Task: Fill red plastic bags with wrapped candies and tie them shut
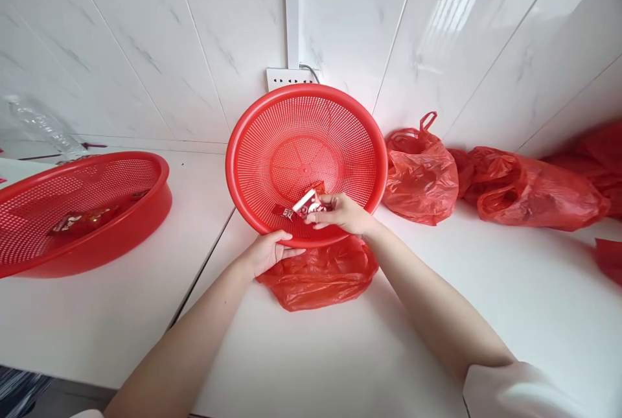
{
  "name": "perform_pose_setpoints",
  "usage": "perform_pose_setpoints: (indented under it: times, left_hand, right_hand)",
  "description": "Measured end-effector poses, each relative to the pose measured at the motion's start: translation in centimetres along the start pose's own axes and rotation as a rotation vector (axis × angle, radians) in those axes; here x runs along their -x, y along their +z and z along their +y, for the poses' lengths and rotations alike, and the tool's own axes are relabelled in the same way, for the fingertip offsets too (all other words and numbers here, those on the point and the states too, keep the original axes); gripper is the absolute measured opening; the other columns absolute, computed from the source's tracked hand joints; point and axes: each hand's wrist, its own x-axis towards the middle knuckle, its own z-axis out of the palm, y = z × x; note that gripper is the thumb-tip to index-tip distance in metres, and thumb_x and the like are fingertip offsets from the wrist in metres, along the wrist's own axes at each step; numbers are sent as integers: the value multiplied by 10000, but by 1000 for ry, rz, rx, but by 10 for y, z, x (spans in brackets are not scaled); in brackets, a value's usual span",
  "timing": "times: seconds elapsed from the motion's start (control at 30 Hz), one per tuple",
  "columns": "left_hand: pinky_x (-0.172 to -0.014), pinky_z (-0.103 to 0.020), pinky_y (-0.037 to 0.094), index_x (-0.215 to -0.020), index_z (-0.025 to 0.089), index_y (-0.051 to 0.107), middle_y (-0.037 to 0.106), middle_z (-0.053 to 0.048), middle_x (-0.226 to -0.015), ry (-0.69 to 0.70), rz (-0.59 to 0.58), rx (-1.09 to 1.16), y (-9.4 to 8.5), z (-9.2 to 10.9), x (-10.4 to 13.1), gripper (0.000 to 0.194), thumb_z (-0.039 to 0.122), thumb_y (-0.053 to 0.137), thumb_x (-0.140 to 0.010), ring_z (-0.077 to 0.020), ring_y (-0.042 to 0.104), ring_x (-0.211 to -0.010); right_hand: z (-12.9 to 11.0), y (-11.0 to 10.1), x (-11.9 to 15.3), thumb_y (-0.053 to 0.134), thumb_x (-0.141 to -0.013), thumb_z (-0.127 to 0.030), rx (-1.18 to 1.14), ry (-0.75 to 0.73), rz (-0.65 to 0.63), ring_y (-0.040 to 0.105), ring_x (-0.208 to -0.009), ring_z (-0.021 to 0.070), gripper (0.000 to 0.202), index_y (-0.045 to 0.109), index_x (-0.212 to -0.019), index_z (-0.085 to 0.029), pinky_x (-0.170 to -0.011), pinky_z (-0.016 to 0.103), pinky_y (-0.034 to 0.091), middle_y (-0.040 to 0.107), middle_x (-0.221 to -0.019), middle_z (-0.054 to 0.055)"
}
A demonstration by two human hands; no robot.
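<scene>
A red plastic colander point(305, 95) is tilted toward me in the middle of the table. My left hand point(269, 253) grips its near rim, thumb over the edge and fingers beneath. Inside the colander, my right hand point(340, 214) is closed on a shiny red-and-white packet point(310, 204). A small dark red packet point(282, 212) with a white printed patch lies just left of it on the colander's wall. Under the near rim sits a red plastic bag point(321, 282), partly hidden by the colander.
Another red colander point(146, 227) with packets point(78, 220) in it stands at the left. Red plastic bags point(420, 178) line the wall at the right. A power strip point(290, 76) is behind the middle colander, and a clear bottle point(43, 126) lies at far left.
</scene>
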Motion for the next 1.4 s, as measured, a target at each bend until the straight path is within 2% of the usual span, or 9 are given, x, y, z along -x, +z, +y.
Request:
perform_pose_setpoints:
  times: [0.17,0.47,0.67,0.8,1.0,1.2,1.27,1.33,1.4]
  left_hand:
    - [-951,-404,529,-1175,88,619,659,-149,-1196,-10,15,5,-1,0,0,355,104,549,-827,-265,639,-1076]
    - [-971,-443,514,-1103,91,647,644,-146,-1224,0,3,-1,0,0,0,296,103,560,-820,-287,616,-1115]
    - [-945,-404,533,-1145,88,629,662,-154,-1188,-9,19,-7,0,0,0,332,104,556,-821,-272,643,-1070]
    - [-946,-387,533,-1129,70,634,656,-163,-1196,-16,26,-14,2,2,1,320,100,545,-823,-269,641,-1073]
    - [-933,-370,540,-1108,74,648,667,-152,-1179,-17,32,-23,2,2,1,302,107,548,-825,-253,651,-1050]
    - [-884,-375,561,-1078,97,661,696,-129,-1114,60,83,-13,2,2,0,298,112,552,-801,-244,662,-1011]
    - [-857,-364,569,-1025,86,671,708,-133,-1069,64,103,-6,3,3,-1,272,111,549,-784,-242,675,-969]
    - [-832,-352,575,-978,79,674,714,-136,-1036,58,133,-6,3,3,-1,244,110,558,-765,-240,682,-941]
    - [-810,-348,581,-922,74,673,719,-135,-992,52,172,-12,4,2,-1,204,109,578,-745,-241,687,-919]
  right_hand:
    - [-3,-4,0,731,-775,-348,-407,84,39,687,-940,156,288,712,-978,-145,-913,273,528,729,-981,76]
    - [-1,1,-1,755,-734,-405,-332,39,104,713,-814,181,316,725,-871,-122,-884,323,535,749,-882,88]
    - [-6,0,-2,549,-883,-503,-412,157,195,715,-707,172,399,672,-907,-125,-605,264,588,744,-867,114]
    - [-1,-4,-6,440,-914,-566,-381,193,305,622,-454,113,542,672,-767,-99,-429,184,505,694,-613,89]
    - [-2,-9,-1,563,-833,-590,-140,112,253,541,-407,82,506,685,-715,-113,-399,176,426,645,-539,39]
    - [-27,-12,15,713,-740,-475,376,-24,-167,612,-674,114,356,718,-915,-166,-620,219,471,697,-793,9]
    - [-31,-11,18,705,-743,-476,536,-22,-238,637,-743,144,349,723,-933,-184,-667,243,476,713,-845,18]
    - [-30,-10,19,641,-808,-472,681,-31,-165,652,-772,169,309,718,-939,-203,-695,269,473,723,-867,25]
    - [-24,-10,16,554,-884,-430,827,-81,3,658,-808,189,272,708,-946,-215,-736,294,461,726,-898,40]
